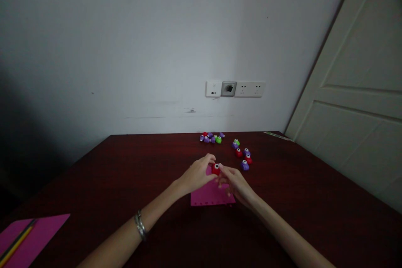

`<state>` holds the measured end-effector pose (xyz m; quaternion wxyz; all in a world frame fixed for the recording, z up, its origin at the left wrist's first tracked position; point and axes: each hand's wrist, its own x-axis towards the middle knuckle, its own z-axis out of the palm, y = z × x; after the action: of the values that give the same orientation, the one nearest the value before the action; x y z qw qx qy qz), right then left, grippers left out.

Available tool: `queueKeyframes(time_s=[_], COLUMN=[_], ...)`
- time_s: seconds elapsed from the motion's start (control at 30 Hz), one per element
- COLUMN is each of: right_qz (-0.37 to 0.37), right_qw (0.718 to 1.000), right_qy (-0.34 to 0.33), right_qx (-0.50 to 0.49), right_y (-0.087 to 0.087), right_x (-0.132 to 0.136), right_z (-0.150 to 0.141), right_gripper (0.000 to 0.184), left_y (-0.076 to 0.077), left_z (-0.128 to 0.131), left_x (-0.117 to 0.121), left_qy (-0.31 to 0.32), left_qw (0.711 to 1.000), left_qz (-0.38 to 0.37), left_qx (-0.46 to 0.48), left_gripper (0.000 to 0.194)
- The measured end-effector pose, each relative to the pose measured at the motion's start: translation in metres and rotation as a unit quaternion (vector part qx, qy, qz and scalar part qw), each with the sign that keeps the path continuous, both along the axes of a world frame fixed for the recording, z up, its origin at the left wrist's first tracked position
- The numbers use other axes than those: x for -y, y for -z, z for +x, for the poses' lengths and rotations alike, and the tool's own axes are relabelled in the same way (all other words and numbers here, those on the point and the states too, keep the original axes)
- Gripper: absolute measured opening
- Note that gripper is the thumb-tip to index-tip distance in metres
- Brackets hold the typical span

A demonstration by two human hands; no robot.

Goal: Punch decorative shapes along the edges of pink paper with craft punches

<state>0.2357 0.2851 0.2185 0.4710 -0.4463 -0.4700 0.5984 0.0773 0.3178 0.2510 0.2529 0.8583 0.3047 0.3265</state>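
A small red toy [215,170] with a single white-and-black eye is held up between both hands. The thumb and curled fingers of my left hand [201,172] close around it from the left, and a silver bracelet circles that wrist. From the right, my right hand [235,181] pinches at the toy's edge with thumb and forefinger; its other fingers are bent and slightly blurred. Beneath the hands lies a pink sheet [209,197] with a row of holes along its near edge, partly covered by them.
Behind the hands is a cluster of purple, green and red eye toys [206,139]. Several more, including a purple toy [245,165], lie to the right. Another pink sheet [47,230] with pencils [15,245] is at left. A thin strip [279,136] lies near the back right edge.
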Motion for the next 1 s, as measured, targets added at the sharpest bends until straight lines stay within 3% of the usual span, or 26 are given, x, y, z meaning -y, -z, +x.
queueKeyframes(time_s=[0.23, 0.33, 0.4, 0.53, 0.6, 0.7, 1.0], right_qz=[-0.015, 0.005, 0.007, -0.013, -0.009, 0.001, 0.009], right_qw=[1.0, 0.999, 0.999, 0.998, 0.998, 0.998, 0.997], right_qy=[0.01, 0.031, 0.045, 0.066, 0.065, 0.061, 0.063], right_qx=[-0.021, -0.027, -0.019, 0.001, 0.004, 0.011, 0.036], right_y=[0.011, 0.015, 0.015, 0.015, 0.016, 0.019, 0.019], right_x=[-0.009, -0.013, -0.015, -0.015, -0.015, -0.015, -0.015], right_z=[0.003, 0.004, 0.005, 0.006, 0.006, 0.005, 0.003], right_gripper=[0.034, 0.033, 0.034, 0.035, 0.036, 0.036, 0.034], left_y=[0.001, 0.002, 0.007, 0.026, 0.035, 0.043, 0.046], left_z=[0.002, -0.01, -0.023, -0.052, -0.063, -0.07, -0.062], left_x=[0.001, -0.014, -0.031, -0.065, -0.077, -0.085, -0.082], left_qy=[0.018, 0.036, 0.038, -0.092, -0.128, -0.134, -0.145], left_qw=[1.0, 0.998, 0.996, 0.984, 0.972, 0.969, 0.967], left_qz=[0.001, -0.01, -0.033, -0.034, -0.061, -0.085, -0.138], left_qx=[-0.021, -0.041, -0.069, -0.146, -0.187, -0.19, -0.159], left_gripper=[0.045, 0.052, 0.04, 0.018, 0.018, 0.02, 0.009])
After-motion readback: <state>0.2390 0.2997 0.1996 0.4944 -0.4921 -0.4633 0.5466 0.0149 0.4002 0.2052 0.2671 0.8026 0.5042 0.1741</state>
